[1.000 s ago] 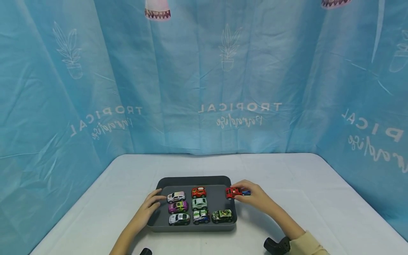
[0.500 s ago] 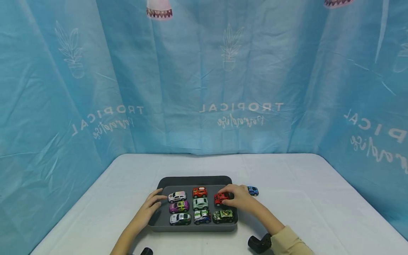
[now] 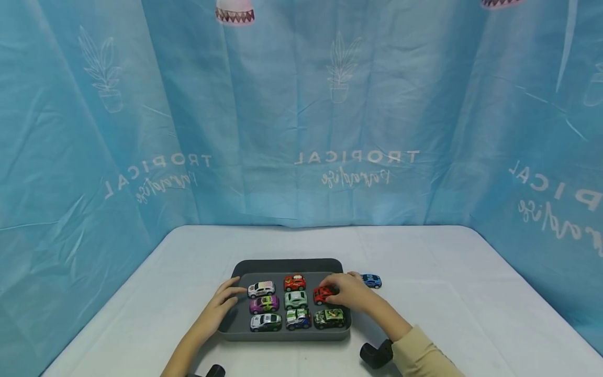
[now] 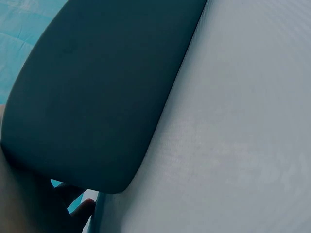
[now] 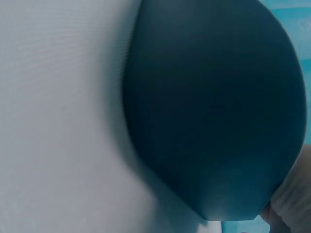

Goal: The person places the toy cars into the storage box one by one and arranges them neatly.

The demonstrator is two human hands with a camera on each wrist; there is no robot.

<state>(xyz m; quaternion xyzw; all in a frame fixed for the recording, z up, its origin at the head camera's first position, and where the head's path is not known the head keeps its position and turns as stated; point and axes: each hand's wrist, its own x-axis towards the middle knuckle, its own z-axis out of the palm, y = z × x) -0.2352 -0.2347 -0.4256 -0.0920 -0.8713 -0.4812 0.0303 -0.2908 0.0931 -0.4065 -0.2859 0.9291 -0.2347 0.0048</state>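
Observation:
A dark grey tray (image 3: pixel 282 336) holds toy cars in columns. At its right side, my right hand (image 3: pixel 353 292) pinches a red toy car (image 3: pixel 321 295) at or just above the tray floor; the fingers partly cover it. A camouflage car (image 3: pixel 329 318) stands in front of that car. My left hand (image 3: pixel 214 310) lies over the left rim with its fingers extended, a fingertip at or close to a white patterned car (image 3: pixel 261 288). The left wrist view shows mostly the tray's outer wall (image 4: pixel 107 97); in the right wrist view, the tray wall (image 5: pixel 214 107) hides the fingertips.
Purple (image 3: pixel 264 303) and silver (image 3: pixel 266 322) cars fill the left column. The middle column has red (image 3: pixel 294 283), mint (image 3: pixel 296 300) and white-green (image 3: pixel 298 319) cars. Outside the tray, a blue car (image 3: pixel 371 281) stands on the white-covered table (image 3: pixel 424 272), behind my right hand.
My right hand has carried the red car leftward over the right rim into the tray. The blue car, earlier by the fingers, now stands outside on the table. My left hand stays in place.

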